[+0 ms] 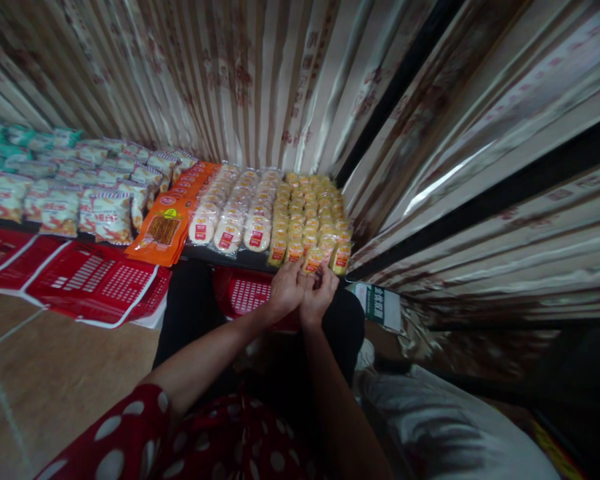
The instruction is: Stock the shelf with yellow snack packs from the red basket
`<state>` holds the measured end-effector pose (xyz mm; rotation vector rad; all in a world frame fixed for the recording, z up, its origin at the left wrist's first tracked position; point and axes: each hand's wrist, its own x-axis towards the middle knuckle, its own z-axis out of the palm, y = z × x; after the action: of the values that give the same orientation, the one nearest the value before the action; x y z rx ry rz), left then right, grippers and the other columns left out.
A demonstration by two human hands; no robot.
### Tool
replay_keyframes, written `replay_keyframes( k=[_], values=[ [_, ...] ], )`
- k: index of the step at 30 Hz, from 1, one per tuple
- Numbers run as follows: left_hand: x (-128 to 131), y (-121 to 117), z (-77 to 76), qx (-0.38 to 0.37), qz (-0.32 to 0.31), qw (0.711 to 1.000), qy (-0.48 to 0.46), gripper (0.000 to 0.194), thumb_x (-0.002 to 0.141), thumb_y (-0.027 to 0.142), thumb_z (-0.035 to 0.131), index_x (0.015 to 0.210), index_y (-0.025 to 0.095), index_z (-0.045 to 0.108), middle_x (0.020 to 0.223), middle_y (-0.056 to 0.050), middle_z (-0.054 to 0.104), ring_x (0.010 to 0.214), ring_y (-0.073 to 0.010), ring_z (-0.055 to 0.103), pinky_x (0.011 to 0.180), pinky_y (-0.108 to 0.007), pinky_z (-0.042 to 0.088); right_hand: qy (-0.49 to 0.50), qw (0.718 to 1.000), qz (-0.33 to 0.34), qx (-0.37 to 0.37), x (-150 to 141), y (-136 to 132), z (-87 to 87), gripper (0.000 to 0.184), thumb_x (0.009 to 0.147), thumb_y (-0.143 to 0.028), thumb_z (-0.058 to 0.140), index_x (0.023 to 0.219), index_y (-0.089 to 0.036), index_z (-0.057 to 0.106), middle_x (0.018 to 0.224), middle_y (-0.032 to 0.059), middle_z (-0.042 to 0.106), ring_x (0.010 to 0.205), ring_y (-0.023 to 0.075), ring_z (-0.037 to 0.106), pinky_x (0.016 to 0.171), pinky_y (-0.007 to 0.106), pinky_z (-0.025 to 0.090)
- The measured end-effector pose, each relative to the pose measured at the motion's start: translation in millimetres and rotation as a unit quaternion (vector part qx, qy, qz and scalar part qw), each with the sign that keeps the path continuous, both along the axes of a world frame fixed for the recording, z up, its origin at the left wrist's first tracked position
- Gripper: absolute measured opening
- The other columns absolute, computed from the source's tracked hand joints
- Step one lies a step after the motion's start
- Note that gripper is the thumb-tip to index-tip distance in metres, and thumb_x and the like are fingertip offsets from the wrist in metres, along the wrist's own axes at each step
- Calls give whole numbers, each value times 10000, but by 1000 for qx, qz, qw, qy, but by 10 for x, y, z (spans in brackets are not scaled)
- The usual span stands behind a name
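My left hand (287,288) and my right hand (318,297) are close together at the front edge of the shelf. The fingers of both are closed round the lower edge of a small yellow wrapped snack pack (313,261) with a red and orange label. Behind it stand rows of matching yellow snack packs (310,217). Just left of these are rows of round white crackers (227,235) in clear wrappers with red labels. My fingertips are partly hidden by the hands and blurred.
Orange flat snack bags (164,223) lie left of the crackers, then white puffed bags (107,212) and green bags (23,137). A red printed sheet (93,277) hangs below the shelf edge. A patterned curtain (260,80) backs the shelf; a white sack (450,427) lies lower right.
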<state>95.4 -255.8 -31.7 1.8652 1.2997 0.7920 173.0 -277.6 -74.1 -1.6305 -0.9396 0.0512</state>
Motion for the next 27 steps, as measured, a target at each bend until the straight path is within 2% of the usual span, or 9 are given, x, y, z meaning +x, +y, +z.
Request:
replay_keyframes(
  k=[4,8,16,20,27],
  values=[
    [8,3,-3,-10,-2,1000,-1,404,878,235,441,1250,109,537,1241,-138,590,1140,-221,547,1018,-356,416,-2,1000,4,-4,28,18,-65,398,806,-274,455,1173,-156,556,1032,101,492,915,188,573,819,363,524],
    [20,5,-31,-7,4,1000,-9,411,874,229,447,1269,136,516,1239,-120,596,1136,-213,550,1019,-367,418,-14,1000,3,-27,56,37,-110,419,814,-309,464,1194,-155,551,1032,109,508,908,202,576,834,392,510],
    [18,-18,-55,-1,9,1000,-23,403,881,241,425,1257,139,525,1220,-111,602,1120,-210,554,1009,-363,427,2,1000,14,-1,-2,31,-43,384,827,-310,453,1177,-176,538,1068,102,512,939,182,592,837,358,527],
    [6,-24,-34,-2,2,1000,-23,414,867,211,422,1258,120,524,1193,-119,609,1089,-208,564,993,-349,436,16,1000,19,10,-28,15,-25,342,819,-293,460,1123,-162,544,1078,111,517,929,188,595,846,374,524],
    [0,-21,-22,-14,-1,1000,-27,427,836,180,438,1254,142,522,1122,-95,631,1031,-196,579,959,-330,455,-17,999,26,13,-18,10,-40,330,835,-308,468,1110,-154,567,1086,120,539,1004,200,562,863,368,505]
  ],
)
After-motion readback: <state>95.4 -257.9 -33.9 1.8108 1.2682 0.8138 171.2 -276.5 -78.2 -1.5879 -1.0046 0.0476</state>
